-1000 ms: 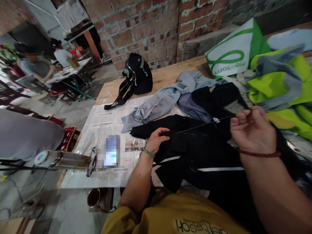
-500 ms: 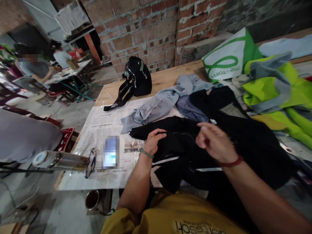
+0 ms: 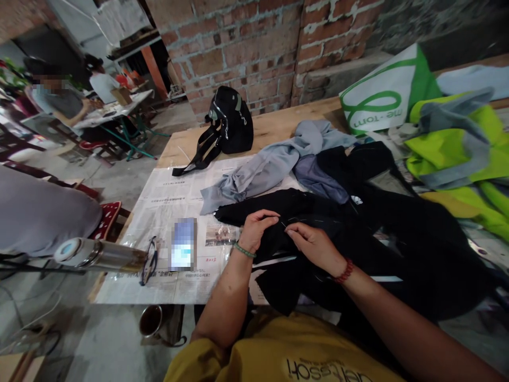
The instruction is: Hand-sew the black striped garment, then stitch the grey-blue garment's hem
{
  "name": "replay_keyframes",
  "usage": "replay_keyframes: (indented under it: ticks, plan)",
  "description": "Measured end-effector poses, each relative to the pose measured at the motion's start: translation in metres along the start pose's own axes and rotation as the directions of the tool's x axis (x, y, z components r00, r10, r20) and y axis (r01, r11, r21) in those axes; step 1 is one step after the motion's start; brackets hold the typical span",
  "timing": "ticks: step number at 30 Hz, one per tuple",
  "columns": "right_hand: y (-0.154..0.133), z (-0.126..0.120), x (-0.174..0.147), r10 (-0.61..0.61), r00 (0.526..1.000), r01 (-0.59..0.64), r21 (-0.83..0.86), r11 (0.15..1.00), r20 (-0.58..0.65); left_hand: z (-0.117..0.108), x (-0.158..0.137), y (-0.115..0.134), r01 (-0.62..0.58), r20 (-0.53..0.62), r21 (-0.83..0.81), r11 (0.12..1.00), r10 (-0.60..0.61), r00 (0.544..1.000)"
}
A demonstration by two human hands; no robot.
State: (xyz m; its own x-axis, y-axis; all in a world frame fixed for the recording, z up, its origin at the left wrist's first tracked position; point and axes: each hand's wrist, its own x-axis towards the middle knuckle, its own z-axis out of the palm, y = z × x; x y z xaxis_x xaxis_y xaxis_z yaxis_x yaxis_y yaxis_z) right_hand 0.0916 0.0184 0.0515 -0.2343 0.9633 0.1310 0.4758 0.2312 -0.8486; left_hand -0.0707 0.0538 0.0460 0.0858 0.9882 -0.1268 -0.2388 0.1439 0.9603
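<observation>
- Head view: a rough red-brick wall [image 3: 246, 58] stands behind a pale wooden table [image 3: 274, 124], its left part covered with printed newspaper sheets [image 3: 159, 199].
- Limp black cloth garment [image 3: 417, 228] spreads over the table's middle and right; dashed pale stitches [image 3: 306, 219] mark part of it, so the sewing looks partway done; how much is left cannot be told.
- Left hand [image 3: 256, 231], at the garment, has thumb and finger nearly meeting; whether they grip fabric, I cannot tell.
- Right hand [image 3: 316, 244] pinches a slim pale needle-like sliver [image 3: 283, 224], pointing towards the left fingertips.
</observation>
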Motion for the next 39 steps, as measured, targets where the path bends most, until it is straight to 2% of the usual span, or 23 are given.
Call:
replay_keyframes:
  ticks: [8,14,20,24,29,35,39]
  plan:
    - [0.003,0.006,0.001,0.014,1.0,-0.013,0.022,1.0,-0.027,0.001,-0.001,0.0,-0.012,0.051,0.044,0.999,0.01,0.999]
    - [0.005,0.002,-0.001,0.005,1.0,-0.005,0.013,1.0,0.017,0.001,0.001,-0.002,0.013,-0.043,0.005,1.0,-0.013,0.999]
    - [0.003,0.0,0.004,0.01,1.0,-0.01,0.005,1.0,0.0,0.001,0.002,-0.005,-0.006,-0.035,0.028,1.0,0.007,0.999]
    - [0.004,0.003,0.011,-0.005,1.0,0.005,-0.04,0.999,-0.004,0.001,0.001,-0.005,-0.102,0.023,0.164,0.981,0.099,0.995]
    - [0.012,0.011,0.016,-0.012,0.999,0.01,-0.064,0.998,-0.031,0.004,0.0,-0.004,-0.262,0.076,0.369,0.892,0.252,0.965]
    - [0.025,0.017,0.015,0.002,0.995,-0.004,-0.022,1.0,-0.103,0.011,0.0,-0.014,-0.396,0.242,0.397,0.828,0.322,0.915]
    - [0.033,0.017,0.015,0.071,0.993,-0.066,0.06,0.996,-0.095,0.015,0.0,-0.018,-0.406,0.226,0.424,0.809,0.34,0.913]
